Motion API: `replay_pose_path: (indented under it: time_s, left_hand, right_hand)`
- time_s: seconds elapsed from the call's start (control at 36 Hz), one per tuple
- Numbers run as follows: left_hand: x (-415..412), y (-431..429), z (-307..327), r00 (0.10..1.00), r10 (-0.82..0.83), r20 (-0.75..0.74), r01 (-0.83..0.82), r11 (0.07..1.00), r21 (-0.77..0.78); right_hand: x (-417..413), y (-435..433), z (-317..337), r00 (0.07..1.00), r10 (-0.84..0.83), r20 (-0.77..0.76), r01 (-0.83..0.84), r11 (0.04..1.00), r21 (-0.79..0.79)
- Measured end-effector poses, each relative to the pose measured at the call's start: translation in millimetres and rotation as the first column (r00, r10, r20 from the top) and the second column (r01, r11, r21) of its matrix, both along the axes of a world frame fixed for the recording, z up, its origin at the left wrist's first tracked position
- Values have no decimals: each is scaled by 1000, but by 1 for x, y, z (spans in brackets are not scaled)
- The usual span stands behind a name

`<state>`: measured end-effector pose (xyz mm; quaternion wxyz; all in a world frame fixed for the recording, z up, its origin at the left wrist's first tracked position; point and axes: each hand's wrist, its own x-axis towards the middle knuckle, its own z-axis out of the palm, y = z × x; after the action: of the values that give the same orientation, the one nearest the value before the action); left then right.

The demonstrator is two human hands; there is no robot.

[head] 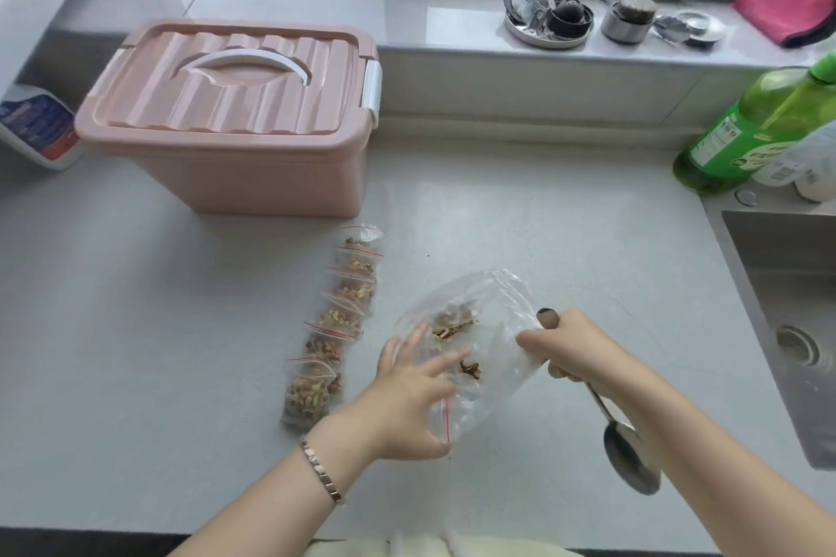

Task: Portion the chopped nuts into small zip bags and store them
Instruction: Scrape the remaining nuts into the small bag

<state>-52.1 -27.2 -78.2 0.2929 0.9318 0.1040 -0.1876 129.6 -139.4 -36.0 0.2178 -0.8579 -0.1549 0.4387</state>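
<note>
A large clear plastic bag (486,312) with a few chopped nuts (452,323) lies in the middle of the counter. My left hand (409,398) pinches a small red-striped zip bag (445,414) at the large bag's near end, its other fingers spread. My right hand (570,348) grips the large bag's right side together with a metal spoon (626,450), whose bowl points toward me. A row of several small filled zip bags (332,330) lies to the left of my hands.
A closed pink storage box (235,113) with a white handle stands at the back left. A sink (787,321) is at the right, with green bottles (746,131) behind it. Metal items and a pink cloth (791,5) sit on the sill.
</note>
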Motion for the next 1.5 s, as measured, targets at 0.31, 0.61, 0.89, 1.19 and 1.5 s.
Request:
replay_pose_path:
  time_s: [0.31,0.61,0.89,1.19,1.5]
  left_hand:
    - [-6,4,-7,995,-59,-77,69,989,129]
    - [-20,12,-9,996,92,19,-94,983,158]
    - [-15,-4,12,935,355,-12,-355,935,-6]
    - [-15,-11,3,913,395,-101,-396,918,5]
    - [21,4,0,938,305,-163,-310,951,-2]
  right_hand:
    - [5,-13,-14,988,-150,-25,152,982,111]
    - [-5,-19,-6,984,22,178,-36,996,76]
    - [-30,-14,99,813,119,569,-349,883,314]
    - [-21,-23,43,923,73,377,-224,899,377]
    - [-2,-34,-16,987,-69,147,-11,872,488]
